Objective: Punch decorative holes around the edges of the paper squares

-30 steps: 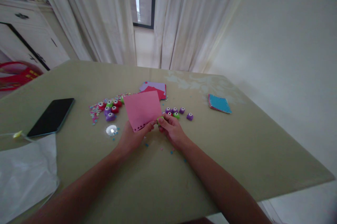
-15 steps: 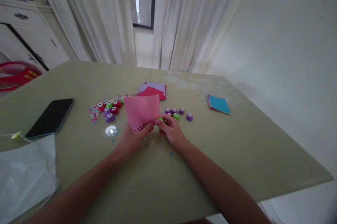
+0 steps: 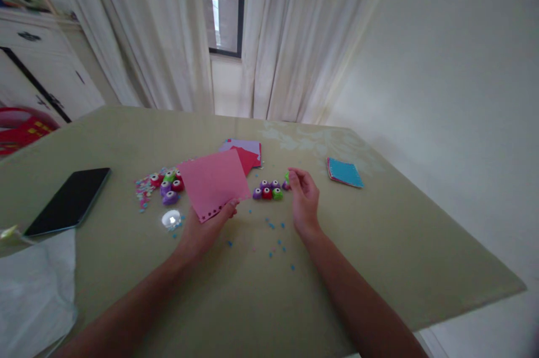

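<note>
My left hand (image 3: 207, 230) grips a pink sheet of paper (image 3: 214, 181) by its lower edge, along which runs a row of small punched holes. My right hand (image 3: 306, 198) is apart from the paper, with finger and thumb closed on a green craft punch (image 3: 287, 176), partly hidden by the fingers. Just left of it stand several purple, red and green craft punches (image 3: 266, 193) in a close group. More craft punches (image 3: 170, 196) sit left of the paper, beside a heap of tiny paper cutouts (image 3: 142, 192).
Behind the pink sheet lie red and lilac papers (image 3: 246, 147). A stack of blue-topped squares (image 3: 345, 171) is at the right. On the left are a black phone (image 3: 69, 201), a white mask (image 3: 36, 285) and a shiny round disc (image 3: 171, 219). Blue bits (image 3: 279, 242) dot the table.
My right hand has moved away from the paper to the right with the green craft punch, over by the group of punches. The pink sheet has shifted slightly left and tilted flatter.
</note>
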Motion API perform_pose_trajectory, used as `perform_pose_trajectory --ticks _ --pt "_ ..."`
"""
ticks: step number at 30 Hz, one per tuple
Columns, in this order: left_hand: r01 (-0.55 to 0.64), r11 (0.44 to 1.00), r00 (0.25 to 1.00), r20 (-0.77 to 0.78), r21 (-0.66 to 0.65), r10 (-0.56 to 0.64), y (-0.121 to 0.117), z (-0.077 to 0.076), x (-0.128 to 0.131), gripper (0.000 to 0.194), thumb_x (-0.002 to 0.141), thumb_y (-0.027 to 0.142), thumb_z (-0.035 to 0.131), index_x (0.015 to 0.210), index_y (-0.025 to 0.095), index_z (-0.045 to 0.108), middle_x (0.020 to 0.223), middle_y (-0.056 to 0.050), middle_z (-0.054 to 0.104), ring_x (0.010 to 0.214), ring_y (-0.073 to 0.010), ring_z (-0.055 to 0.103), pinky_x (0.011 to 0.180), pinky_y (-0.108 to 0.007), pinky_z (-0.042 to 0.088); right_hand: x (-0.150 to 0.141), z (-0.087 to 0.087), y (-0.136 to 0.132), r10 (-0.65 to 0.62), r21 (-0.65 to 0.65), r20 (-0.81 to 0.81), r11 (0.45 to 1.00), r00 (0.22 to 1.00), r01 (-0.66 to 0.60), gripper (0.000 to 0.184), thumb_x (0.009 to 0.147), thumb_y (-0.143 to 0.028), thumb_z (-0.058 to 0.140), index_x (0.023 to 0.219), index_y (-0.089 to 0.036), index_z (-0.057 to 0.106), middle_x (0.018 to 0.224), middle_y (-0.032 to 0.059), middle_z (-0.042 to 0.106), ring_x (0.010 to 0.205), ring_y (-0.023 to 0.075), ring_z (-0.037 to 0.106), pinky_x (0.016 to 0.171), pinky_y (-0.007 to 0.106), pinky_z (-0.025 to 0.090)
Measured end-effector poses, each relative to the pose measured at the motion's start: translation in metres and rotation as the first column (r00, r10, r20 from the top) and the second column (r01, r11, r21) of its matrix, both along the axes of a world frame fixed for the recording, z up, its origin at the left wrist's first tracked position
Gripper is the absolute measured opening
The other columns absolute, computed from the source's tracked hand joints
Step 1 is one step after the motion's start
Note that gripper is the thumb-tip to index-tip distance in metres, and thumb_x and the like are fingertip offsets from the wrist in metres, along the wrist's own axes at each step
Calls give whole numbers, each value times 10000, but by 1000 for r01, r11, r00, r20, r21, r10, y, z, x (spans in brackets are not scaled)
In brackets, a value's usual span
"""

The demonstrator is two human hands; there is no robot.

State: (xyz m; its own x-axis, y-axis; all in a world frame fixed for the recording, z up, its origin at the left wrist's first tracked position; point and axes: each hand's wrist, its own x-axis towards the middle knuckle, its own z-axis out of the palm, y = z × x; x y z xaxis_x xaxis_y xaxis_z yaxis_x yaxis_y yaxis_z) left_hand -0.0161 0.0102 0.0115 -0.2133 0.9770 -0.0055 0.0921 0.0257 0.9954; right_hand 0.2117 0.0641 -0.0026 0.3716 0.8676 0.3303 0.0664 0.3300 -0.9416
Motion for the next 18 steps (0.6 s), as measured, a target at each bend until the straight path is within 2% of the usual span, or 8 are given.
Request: perform_pose_trajectory --ticks 2,4,6,9,11,14,16,18 --pt "12 999 999 -46 -34 -14 -1 0 -1 325 743 518 790 805 209 712 764 -61 761 698 -242 730 611 -318 585 32 -2 12 -130 23 236 992 963 128 456 958 -588 653 1126 -178 761 1059 113 749 904 232 662 821 374 533" --pt "47 996 990 -132 -78 -57 -3 -3 -2 300 769 506 709 668 227 665 674 -43 705 629 -224 675 549 -298 530 60 -9 23 -212 37 469 975 857 221 500 942 -611 629 1064 -154 791 1026 140 759 884 249 652 832 401 518" --pt "80 992 975 -199 -99 -99 -5 -6 -1 324 790 486 640 575 246 599 591 -19 627 568 -203 604 509 -284 472 80 -18 30 -154 -25 625 976 765 217 522 950 -621 582 1016 -157 812 968 145 769 850 259 652 839 420 509" --pt "119 992 972 -197 -43 -125 -6 -10 1 368 823 484 589 536 263 522 515 17 507 536 -188 530 502 -272 426 90 -28 36 -87 -93 690 974 718 208 534 937 -632 574 926 -159 822 928 162 767 778 260 643 814 433 511" --pt "153 988 973 -174 9 -149 -4 -11 4 395 860 500 562 549 262 513 515 28 474 537 -180 504 500 -262 395 85 -26 34 -125 -59 702 971 701 232 548 937 -626 577 965 -134 817 976 194 759 800 276 639 848 465 511" --pt "188 981 969 -168 40 -179 2 -14 8 407 904 491 524 573 255 501 526 39 448 514 -161 453 478 -253 323 62 -8 20 -274 151 711 959 648 240 500 985 -561 563 1106 -128 783 1065 199 745 949 313 640 965 520 483" --pt "201 979 967 -165 39 -192 7 -18 9 422 939 468 507 575 256 482 511 47 420 489 -154 423 465 -255 303 32 10 4 -306 299 690 946 656 127 360 1039 -454 549 1168 -188 753 1085 154 745 1015 305 641 986 502 480" --pt "219 975 964 -160 32 -211 12 -23 9 456 983 442 506 565 261 486 504 44 428 490 -158 438 465 -257 350 -12 28 -12 -225 388 720 915 656 -112 247 1064 -344 546 1182 -240 736 1075 123 745 1044 291 645 984 472 484"
